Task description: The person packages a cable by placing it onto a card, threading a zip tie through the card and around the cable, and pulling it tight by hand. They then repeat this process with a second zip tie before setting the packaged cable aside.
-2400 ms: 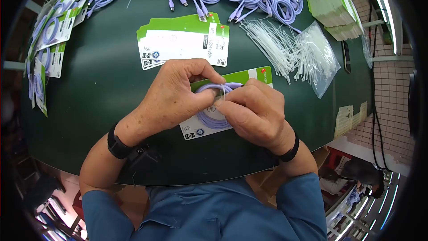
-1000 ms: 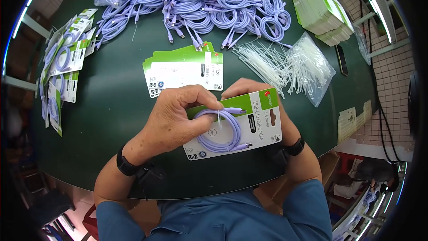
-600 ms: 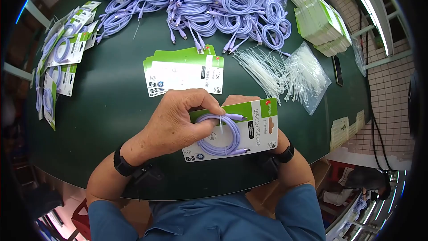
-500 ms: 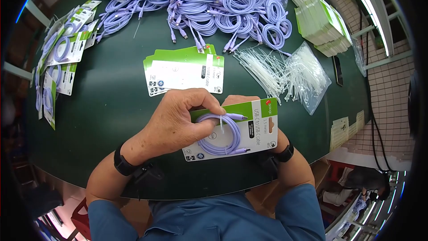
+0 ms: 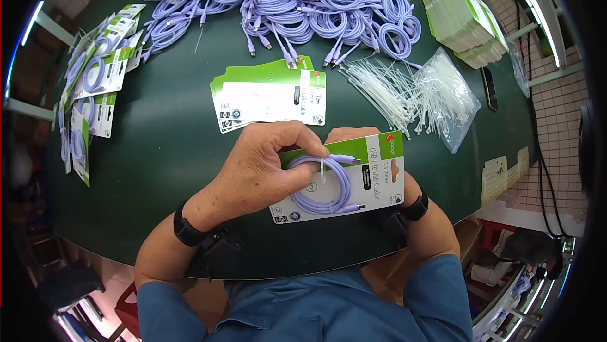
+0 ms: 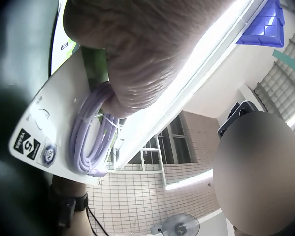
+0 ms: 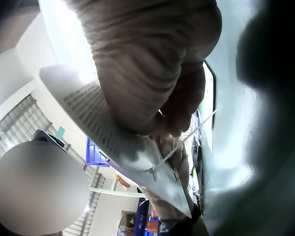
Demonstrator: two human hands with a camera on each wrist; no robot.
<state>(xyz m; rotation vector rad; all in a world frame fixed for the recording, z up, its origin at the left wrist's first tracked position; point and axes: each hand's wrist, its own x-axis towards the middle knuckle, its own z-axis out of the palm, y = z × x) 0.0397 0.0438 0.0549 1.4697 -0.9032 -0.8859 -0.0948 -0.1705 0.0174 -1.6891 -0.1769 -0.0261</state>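
My left hand (image 5: 265, 158) pinches a coil of lilac USB-C cable (image 5: 344, 187) against the front of a green and white card (image 5: 379, 180), thumb inside the loop. A white cable tie (image 5: 323, 168) crosses the coil near the fingertips. In the left wrist view the coil (image 6: 81, 142) lies flat on the card. My right hand (image 7: 152, 69) is behind the card, mostly hidden in the head view. In the right wrist view its fingers are bent close to the card's back (image 7: 113, 128), beside a cable tie tail (image 7: 187, 137) sticking out; I cannot tell whether they pinch it.
Printed cards (image 5: 272, 98) lie ahead on the green table (image 5: 158, 152). Beyond is a pile of lilac cables (image 5: 284, 0). Loose cable ties (image 5: 379, 92) and a bag of ties (image 5: 446, 98) sit right, near stacked cards (image 5: 458, 16). Carded cables (image 5: 95, 79) are at left.
The right hand has gone from the coil's front to behind the card, and the card has been raised and tilted. The left hand keeps its pinch. Over the last half second little changes.
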